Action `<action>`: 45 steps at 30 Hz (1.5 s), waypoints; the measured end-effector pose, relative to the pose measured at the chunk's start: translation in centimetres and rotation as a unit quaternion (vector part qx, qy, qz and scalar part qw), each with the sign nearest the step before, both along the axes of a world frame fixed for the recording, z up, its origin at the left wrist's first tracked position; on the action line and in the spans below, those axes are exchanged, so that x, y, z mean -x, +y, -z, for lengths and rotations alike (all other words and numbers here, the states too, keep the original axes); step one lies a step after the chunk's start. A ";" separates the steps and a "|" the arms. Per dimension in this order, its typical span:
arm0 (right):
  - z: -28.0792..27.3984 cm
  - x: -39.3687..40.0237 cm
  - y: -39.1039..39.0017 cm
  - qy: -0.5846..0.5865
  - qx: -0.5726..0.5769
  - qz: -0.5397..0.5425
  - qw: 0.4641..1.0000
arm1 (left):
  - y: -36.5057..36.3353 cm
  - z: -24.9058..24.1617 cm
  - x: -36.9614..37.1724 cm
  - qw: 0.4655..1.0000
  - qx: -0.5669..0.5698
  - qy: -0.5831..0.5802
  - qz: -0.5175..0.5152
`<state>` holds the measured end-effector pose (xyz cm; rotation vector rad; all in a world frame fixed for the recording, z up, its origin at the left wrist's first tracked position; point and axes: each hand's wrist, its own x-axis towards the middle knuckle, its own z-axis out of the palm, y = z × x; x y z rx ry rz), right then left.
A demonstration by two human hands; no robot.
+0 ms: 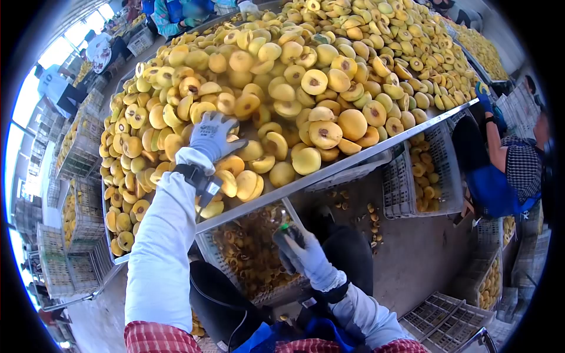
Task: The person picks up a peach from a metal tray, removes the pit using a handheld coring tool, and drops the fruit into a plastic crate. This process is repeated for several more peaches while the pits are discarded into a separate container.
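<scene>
My left hand (214, 136), in a pale glove with a dark strap at the wrist, lies over the heap of yellow peach halves (325, 135). Its fingers are apart and touch the fruit; nothing shows gripped in it. Lower down, my right hand (312, 260), also gloved, hangs in front of the table edge above a crate (250, 250) of brownish fruit pieces. Its dark fingers are curled and blurred around something with a small green spot (285, 226), too smeared to name. Several halves show reddish-brown hollows.
A metal rim (347, 163) borders the heaped table. A plastic crate of peaches (424, 170) stands under its right side, and a low crate (447, 322) lies at lower right. Co-workers (515, 165) sit at right and at the far side. Fruit bits (374, 223) dot the floor.
</scene>
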<state>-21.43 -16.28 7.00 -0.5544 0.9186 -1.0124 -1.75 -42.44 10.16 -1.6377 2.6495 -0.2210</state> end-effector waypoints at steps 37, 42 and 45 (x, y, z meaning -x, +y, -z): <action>-2.3 1.3 5.5 -0.136 -0.014 -0.016 0.990 | 28.6 -0.6 4.6 0.630 -0.303 0.714 0.024; -1.9 -1.0 6.1 -0.033 0.079 -0.040 0.996 | 32.7 -1.0 2.5 0.547 -0.286 0.771 -0.156; -1.8 -2.4 6.9 0.035 0.083 -0.057 0.994 | 34.0 -0.1 1.5 0.540 -0.252 0.778 -0.199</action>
